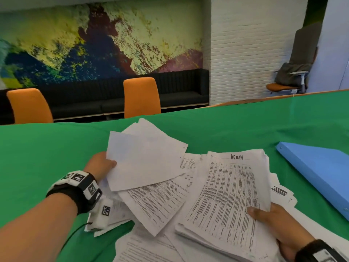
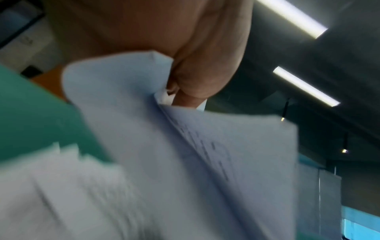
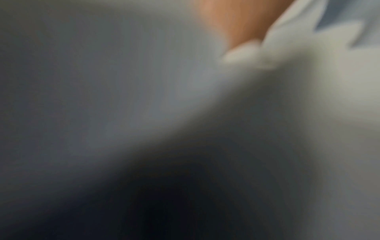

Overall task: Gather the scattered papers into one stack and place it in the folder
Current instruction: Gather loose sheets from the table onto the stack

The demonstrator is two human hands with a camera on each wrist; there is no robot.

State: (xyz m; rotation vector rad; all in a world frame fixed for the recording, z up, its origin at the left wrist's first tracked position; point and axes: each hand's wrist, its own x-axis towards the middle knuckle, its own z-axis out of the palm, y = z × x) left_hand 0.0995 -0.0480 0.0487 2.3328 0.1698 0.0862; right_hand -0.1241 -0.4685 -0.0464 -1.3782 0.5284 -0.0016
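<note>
Nearest, the right hand (image 1: 279, 222) grips a thick stack (image 1: 226, 195). Farther, the left hand (image 1: 102, 164) pinches loose sheets (image 1: 143, 159) above scattered papers (image 1: 156, 201). The folder (image 1: 319, 171) lies shut, right. Fanned sheets could slip.

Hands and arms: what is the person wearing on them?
Both forearms are bare, no sleeves. The left hand has a black wrist strap with white blocks printed with black square patterns, and a thin dark cable trailing off it. The right hand has a similar black strap, partly out of view.
</note>
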